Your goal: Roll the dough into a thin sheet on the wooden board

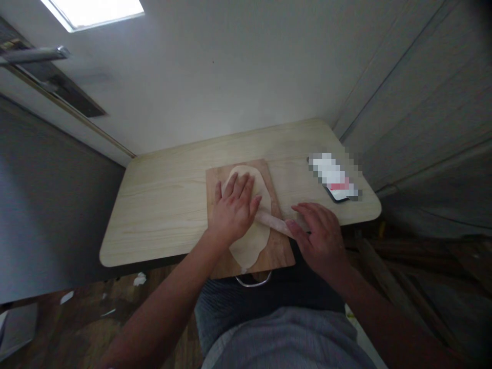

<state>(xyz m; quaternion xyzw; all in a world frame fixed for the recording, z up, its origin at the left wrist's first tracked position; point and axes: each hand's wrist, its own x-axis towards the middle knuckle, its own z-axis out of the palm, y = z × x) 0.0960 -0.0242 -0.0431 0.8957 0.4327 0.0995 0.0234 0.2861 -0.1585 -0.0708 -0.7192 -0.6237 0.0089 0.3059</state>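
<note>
A flattened oval sheet of pale dough lies on a wooden cutting board. My left hand rests palm down over the dough with its fingers spread. From beside its thumb a thin rolling pin slants across the dough toward my right hand. The pin's left part is hidden beneath my left hand. My right hand is at the pin's right end, thumb along it and fingers loosely curved above. A metal handle sticks out below the board's near edge.
The board overhangs the front edge of a light wood-grain table. Toward the right of the table lies a phone with a blurred screen. A white door with a lever handle rises behind. Paper scraps litter the floor.
</note>
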